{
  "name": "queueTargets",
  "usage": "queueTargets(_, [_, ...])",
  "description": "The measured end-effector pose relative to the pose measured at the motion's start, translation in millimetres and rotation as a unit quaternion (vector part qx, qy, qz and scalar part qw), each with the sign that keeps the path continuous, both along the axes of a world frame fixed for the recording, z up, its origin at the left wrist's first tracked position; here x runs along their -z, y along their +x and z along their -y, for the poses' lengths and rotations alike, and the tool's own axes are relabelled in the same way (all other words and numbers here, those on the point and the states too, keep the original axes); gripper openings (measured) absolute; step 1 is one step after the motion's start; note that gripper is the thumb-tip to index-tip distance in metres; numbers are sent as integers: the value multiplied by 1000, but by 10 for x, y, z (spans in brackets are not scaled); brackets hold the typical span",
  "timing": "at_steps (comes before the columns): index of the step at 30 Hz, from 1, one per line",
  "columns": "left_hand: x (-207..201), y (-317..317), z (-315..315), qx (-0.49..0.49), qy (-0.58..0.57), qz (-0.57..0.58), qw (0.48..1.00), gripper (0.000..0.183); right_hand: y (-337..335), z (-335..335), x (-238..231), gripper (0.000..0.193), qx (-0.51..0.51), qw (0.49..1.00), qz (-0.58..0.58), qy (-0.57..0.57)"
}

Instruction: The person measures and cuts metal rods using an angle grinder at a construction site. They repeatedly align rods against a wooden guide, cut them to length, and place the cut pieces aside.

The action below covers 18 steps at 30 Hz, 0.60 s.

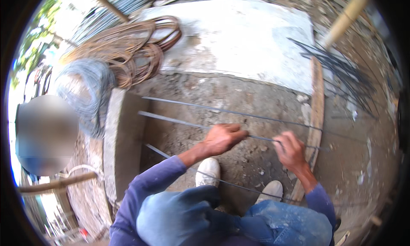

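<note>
Three thin steel rods run from left to right in front of me, roughly side by side. My left hand (225,139) is closed around the middle steel rod (171,119), near its mid-length. Further right, my right hand (291,151) has its fingers bent and pinched at the same rod; the fingertips are slightly blurred. The far rod (230,112) lies beyond both hands, touched by neither. Closer to my knees, the near rod (239,186) passes over my shoes, partly behind my left forearm.
A concrete block (121,135) stands at the rods' left ends; a wooden plank (316,105) lies under their right ends. Beyond are a white sheet (243,37), rusty rod coils (128,45), a grey wire coil (87,86) and dark rods (346,75). A person (47,135) is at left.
</note>
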State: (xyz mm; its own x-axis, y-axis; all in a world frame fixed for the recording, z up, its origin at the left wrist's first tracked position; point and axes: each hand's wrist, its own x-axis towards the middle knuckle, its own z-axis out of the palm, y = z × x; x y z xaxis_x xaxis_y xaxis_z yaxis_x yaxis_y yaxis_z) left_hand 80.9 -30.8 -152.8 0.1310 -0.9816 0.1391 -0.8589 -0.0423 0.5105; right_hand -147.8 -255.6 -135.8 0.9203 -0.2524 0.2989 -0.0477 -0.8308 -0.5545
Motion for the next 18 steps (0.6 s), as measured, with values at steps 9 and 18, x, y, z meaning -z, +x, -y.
queueTargets(9, [131,349,342,29,-82,59,994,26,245,86,18,13,39,999,0,2])
queueTargets(18, [336,598,193,39,-28,21,999,29,561,58,211,11,9,1000,-9,28])
